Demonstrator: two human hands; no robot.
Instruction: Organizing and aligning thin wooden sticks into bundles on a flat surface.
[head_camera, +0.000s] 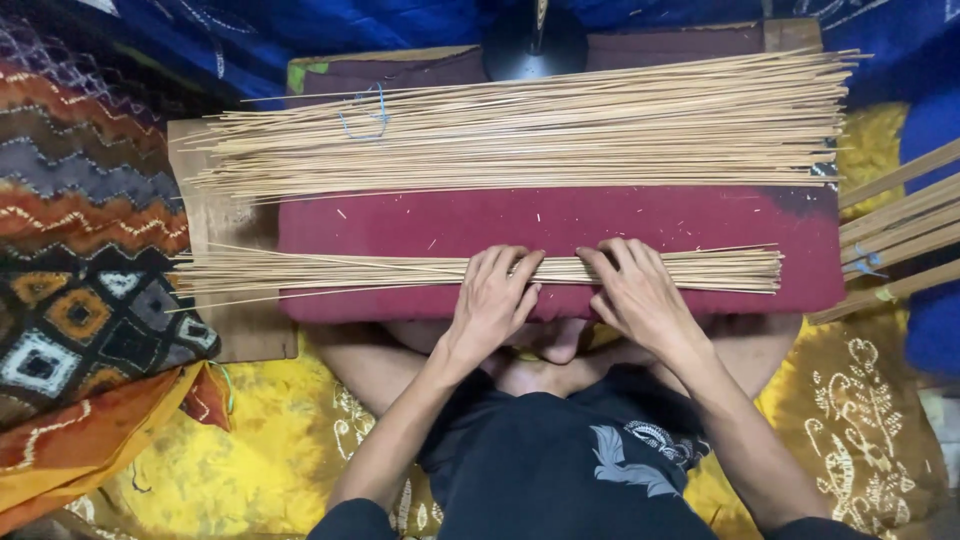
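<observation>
A dark red padded board (560, 225) lies across my lap. Along its near edge runs a small flat bundle of thin pale bamboo sticks (330, 272). My left hand (492, 300) and my right hand (635, 290) rest palm-down on this bundle, fingers spread over the sticks, side by side near the middle. A much larger layer of the same sticks (540, 130) covers the far half of the board, loosely tied with a blue thread (365, 118).
A wooden plank (215, 220) sticks out under the board at the left. Patterned cloth (80, 250) lies left, yellow cloth (250, 430) under my legs, blue cloth behind. Wider bamboo slats (900, 235) lie at the right edge. A black round base (535, 45) stands at the far side.
</observation>
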